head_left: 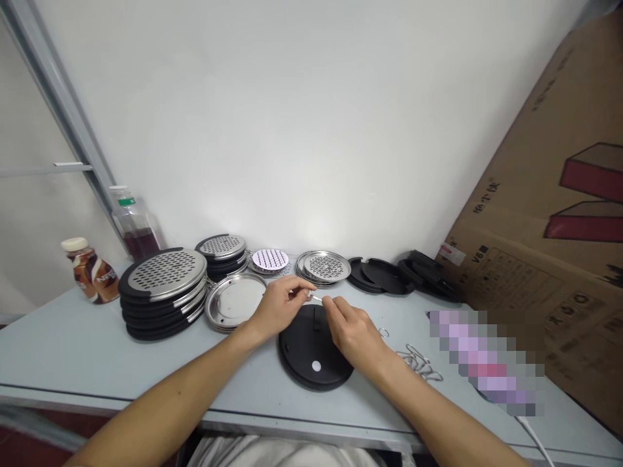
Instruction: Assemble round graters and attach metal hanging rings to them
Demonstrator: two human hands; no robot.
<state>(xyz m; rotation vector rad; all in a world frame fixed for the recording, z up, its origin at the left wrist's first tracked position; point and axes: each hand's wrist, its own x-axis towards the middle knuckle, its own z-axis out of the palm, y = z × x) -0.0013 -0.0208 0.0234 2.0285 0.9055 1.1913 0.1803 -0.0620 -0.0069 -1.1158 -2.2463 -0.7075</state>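
Observation:
My left hand [287,299] and my right hand [349,329] are both closed in a pinch, fingertips close together. A small shiny metal piece [316,298] stretches between them; its exact shape is mostly hidden by the fingers. Below the hands lies a black round disc [316,366] with a pale dot, a small hole and a raised tab on its face. To the right of my right hand, several bent metal wire loops [421,363] lie in a loose heap, with a single ring [384,333] nearer to it. Left of my left hand sits a shallow round metal pan [237,301].
On the left stands a stack of perforated metal discs with black rims [163,275], a smaller stack [222,246] behind. Farther back are perforated plates [324,267] and black covers [382,275]. Two bottles [92,272] stand far left; a cardboard box [545,259] leans at right.

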